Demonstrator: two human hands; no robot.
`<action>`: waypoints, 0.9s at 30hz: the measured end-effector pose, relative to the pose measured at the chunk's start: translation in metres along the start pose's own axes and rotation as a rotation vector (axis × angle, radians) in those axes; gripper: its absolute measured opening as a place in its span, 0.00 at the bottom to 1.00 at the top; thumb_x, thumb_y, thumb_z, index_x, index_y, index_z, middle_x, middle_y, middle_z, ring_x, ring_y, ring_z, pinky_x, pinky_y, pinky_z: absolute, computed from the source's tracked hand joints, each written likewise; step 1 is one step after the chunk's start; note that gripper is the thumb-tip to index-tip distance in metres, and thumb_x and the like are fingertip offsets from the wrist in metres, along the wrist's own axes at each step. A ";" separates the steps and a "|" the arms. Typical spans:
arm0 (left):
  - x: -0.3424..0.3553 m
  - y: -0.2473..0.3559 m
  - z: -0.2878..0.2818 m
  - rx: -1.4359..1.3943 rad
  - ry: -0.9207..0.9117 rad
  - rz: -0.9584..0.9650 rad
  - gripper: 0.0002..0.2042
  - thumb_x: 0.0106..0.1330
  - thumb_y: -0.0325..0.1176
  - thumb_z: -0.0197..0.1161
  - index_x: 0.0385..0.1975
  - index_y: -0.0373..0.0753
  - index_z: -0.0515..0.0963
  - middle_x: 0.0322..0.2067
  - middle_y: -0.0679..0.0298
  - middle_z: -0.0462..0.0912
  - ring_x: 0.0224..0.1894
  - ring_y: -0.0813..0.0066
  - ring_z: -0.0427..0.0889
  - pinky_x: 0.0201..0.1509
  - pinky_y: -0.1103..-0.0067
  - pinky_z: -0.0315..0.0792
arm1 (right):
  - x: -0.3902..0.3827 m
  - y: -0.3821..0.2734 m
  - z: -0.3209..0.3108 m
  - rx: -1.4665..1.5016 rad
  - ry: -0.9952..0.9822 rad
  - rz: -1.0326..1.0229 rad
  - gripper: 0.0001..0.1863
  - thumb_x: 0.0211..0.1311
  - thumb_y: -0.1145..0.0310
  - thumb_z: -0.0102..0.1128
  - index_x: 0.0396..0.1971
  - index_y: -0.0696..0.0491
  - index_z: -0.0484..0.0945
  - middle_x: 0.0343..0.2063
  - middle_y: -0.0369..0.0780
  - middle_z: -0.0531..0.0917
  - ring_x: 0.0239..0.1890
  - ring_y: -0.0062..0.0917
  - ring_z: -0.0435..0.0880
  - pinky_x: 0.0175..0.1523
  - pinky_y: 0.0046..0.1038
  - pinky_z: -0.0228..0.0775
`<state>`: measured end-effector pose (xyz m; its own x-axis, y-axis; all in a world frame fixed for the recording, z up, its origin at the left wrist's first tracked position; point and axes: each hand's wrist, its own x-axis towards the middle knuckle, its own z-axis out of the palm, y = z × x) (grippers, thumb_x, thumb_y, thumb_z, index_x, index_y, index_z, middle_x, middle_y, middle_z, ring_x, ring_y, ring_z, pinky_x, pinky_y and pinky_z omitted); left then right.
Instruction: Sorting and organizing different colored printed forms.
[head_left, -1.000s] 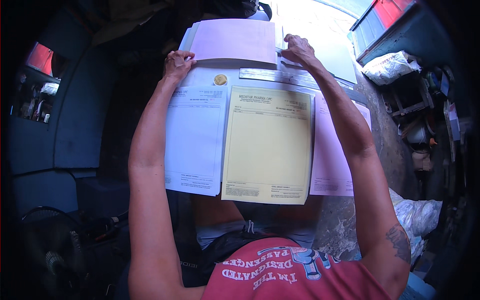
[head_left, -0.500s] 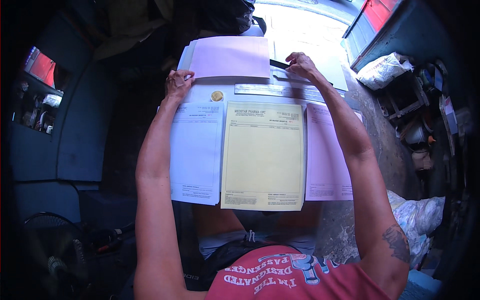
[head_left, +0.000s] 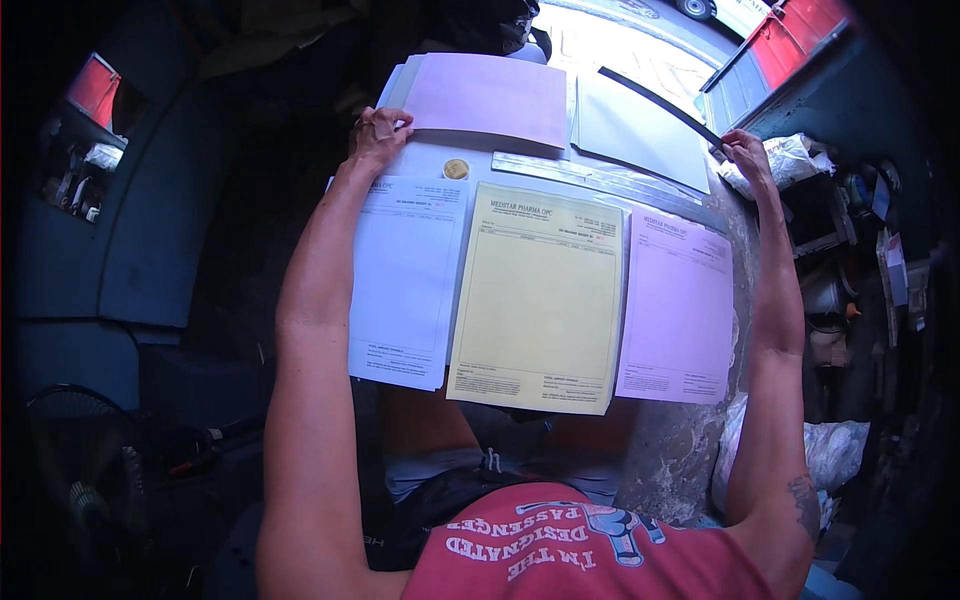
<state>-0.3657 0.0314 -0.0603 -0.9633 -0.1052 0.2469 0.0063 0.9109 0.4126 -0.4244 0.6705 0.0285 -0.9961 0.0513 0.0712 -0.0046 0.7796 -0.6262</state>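
Note:
My right hand (head_left: 745, 157), out at the right, is closed on the near end of a long thin black strip (head_left: 655, 103). The strip slants across the far edge of a white paper stack (head_left: 640, 130). At the far left, my left hand (head_left: 380, 137) rests with bent fingers at the near left corner of a pink paper stack (head_left: 490, 100). Something small and pale shows at its fingertips, too small to name. Nearer me lie three stacks of printed forms: white (head_left: 405, 290), yellow (head_left: 540, 300) and pink (head_left: 677, 310).
A flat metal ruler (head_left: 570, 172) lies between the far and near stacks. Beside it sits a small round yellowish tin (head_left: 456, 169). White plastic sacks (head_left: 835, 450) and shelved clutter stand at the right, a fan (head_left: 85, 450) at the lower left.
My right hand has moved right and toward me, drawing the black strip out to the white stack's far edge. My left hand stays by the pink stack's corner. The view has shifted slightly.

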 end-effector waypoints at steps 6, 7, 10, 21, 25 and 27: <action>-0.003 0.008 -0.029 0.150 -0.167 -0.012 0.14 0.67 0.44 0.69 0.50 0.51 0.86 0.51 0.56 0.84 0.54 0.61 0.84 0.63 0.63 0.77 | -0.022 -0.070 0.096 0.099 0.051 -0.075 0.21 0.60 0.53 0.73 0.45 0.53 0.86 0.32 0.38 0.87 0.34 0.21 0.81 0.39 0.27 0.71; -0.002 0.010 -0.033 0.162 -0.227 -0.010 0.14 0.67 0.44 0.68 0.51 0.52 0.85 0.52 0.57 0.83 0.56 0.61 0.83 0.65 0.62 0.76 | -0.023 -0.090 0.115 0.130 -0.023 -0.097 0.22 0.58 0.53 0.74 0.46 0.53 0.86 0.32 0.38 0.86 0.34 0.21 0.81 0.39 0.26 0.71; -0.007 0.013 -0.036 0.195 -0.268 -0.058 0.19 0.67 0.44 0.68 0.57 0.54 0.81 0.57 0.58 0.80 0.62 0.60 0.78 0.70 0.61 0.70 | -0.025 -0.144 0.170 0.026 -0.106 -0.268 0.21 0.56 0.55 0.75 0.47 0.50 0.86 0.39 0.44 0.89 0.41 0.31 0.86 0.46 0.32 0.76; -0.050 0.026 -0.063 0.241 -0.275 0.072 0.37 0.69 0.52 0.63 0.77 0.64 0.53 0.77 0.65 0.54 0.79 0.61 0.51 0.82 0.60 0.48 | -0.073 -0.184 0.226 -0.332 -0.077 -0.547 0.24 0.63 0.58 0.68 0.57 0.50 0.79 0.50 0.45 0.78 0.56 0.39 0.75 0.59 0.40 0.71; -0.136 0.045 -0.105 0.254 -0.183 0.457 0.35 0.68 0.49 0.67 0.73 0.52 0.63 0.74 0.60 0.63 0.76 0.56 0.61 0.78 0.50 0.54 | -0.151 -0.173 0.203 -0.177 -0.061 -0.736 0.30 0.67 0.53 0.66 0.62 0.55 0.72 0.55 0.48 0.76 0.58 0.42 0.74 0.63 0.42 0.69; -0.205 0.038 -0.140 0.223 -0.113 0.541 0.34 0.66 0.50 0.69 0.71 0.48 0.67 0.72 0.57 0.66 0.74 0.55 0.63 0.76 0.47 0.55 | -0.206 -0.192 0.190 -0.152 -0.099 -0.787 0.30 0.66 0.54 0.66 0.62 0.56 0.72 0.56 0.48 0.76 0.60 0.43 0.73 0.64 0.43 0.69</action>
<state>-0.1301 0.0317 0.0277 -0.8616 0.4296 0.2706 0.4597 0.8863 0.0566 -0.2352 0.3913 -0.0134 -0.7087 -0.5984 0.3736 -0.7033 0.6405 -0.3082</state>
